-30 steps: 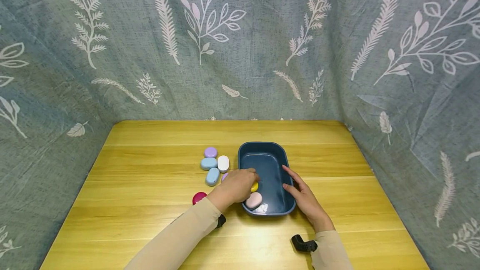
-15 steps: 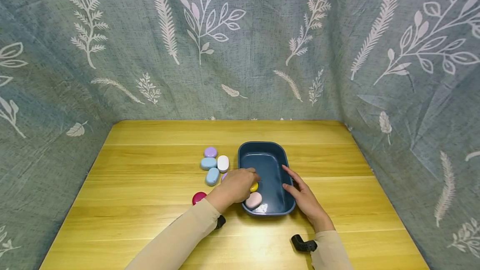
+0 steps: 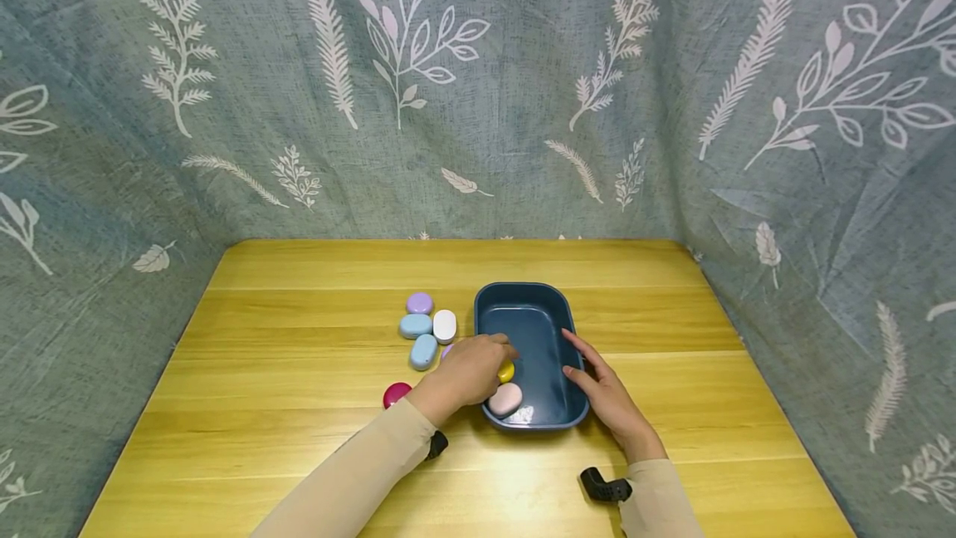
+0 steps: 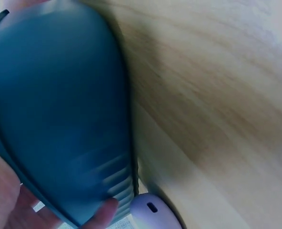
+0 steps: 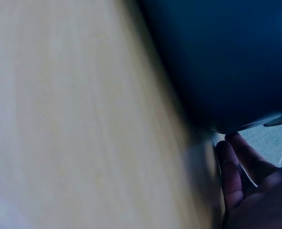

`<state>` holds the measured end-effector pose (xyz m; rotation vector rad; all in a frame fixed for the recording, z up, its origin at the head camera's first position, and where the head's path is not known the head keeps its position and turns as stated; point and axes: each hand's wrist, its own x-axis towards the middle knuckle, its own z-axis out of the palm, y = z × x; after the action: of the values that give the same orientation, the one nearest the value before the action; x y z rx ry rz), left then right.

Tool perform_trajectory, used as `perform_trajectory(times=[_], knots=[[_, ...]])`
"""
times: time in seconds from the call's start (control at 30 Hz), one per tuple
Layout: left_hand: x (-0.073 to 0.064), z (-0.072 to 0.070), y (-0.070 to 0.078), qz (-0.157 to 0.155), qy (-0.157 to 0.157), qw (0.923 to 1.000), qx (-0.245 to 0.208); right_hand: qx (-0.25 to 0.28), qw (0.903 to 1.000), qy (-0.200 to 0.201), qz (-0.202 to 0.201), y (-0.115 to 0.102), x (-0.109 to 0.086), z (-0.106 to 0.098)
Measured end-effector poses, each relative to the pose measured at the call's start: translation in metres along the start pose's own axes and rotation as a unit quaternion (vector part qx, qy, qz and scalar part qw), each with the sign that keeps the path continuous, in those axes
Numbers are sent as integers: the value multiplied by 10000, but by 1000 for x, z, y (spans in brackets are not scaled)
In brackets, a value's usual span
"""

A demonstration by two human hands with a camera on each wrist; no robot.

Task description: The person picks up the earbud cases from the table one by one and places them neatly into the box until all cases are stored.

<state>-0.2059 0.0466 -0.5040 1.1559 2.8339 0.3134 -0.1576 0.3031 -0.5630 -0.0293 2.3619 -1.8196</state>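
My left hand grips the left wall of a dark blue bin. Its fingers reach over the rim, while a fingertip presses the ribbed outer wall in the left wrist view. Right beside those fingers, inside the bin, lie a yellow rounded piece, partly hidden, and a pale pink oval piece. At the opposite side, my right hand lightly holds the right wall: thumb and index finger come over the rim, with other fingers outside, against the wall in the right wrist view.
Left of the bin lie small rounded cases: lilac, white, two light blue, and dark red by the left sleeve. Another lilac case with a dark slot sits close beside the bin. Patterned curtain surrounds the wooden table.
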Motion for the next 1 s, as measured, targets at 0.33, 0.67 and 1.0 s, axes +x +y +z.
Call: perform_trajectory(times=[0.33, 0.67, 1.0], knots=[[-3, 2, -3, 34, 278, 9995, -128, -25, 10000, -4, 88, -4, -1, 0], [-8, -5, -3, -34, 463, 9985, -292, -58, 10000, 18, 65, 0, -1, 0], [-18, -14, -9, -141, 749, 9948, -671, -84, 9999, 16, 73, 0, 0, 0]])
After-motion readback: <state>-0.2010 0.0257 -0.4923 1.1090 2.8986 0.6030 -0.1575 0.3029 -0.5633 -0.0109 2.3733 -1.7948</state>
